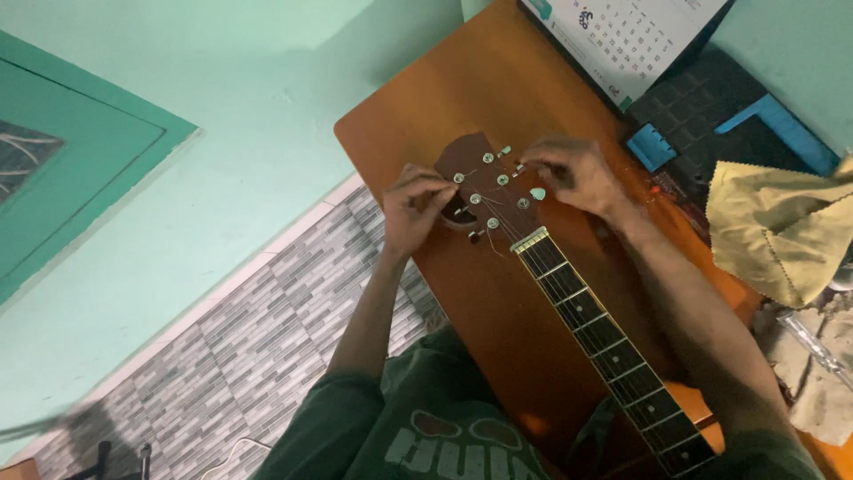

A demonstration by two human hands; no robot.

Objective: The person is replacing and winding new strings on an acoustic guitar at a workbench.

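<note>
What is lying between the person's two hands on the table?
In the head view, the guitar headstock with its tuning pegs lies between the left hand and the right hand.

dim, even indoor light; soft focus, slight edge blur.

Person seen from above. 2 bare forearms extend from short sleeves; no watch, ring or glove shows on the left hand (416, 206) or the right hand (576, 173). The garment is a dark green T-shirt (426, 418) of soft, slightly creased fabric, with loose sleeves ending above the elbows. Across its chest runs a pale grey print of blocky shapes, partly cut by the lower edge of the view.
</note>
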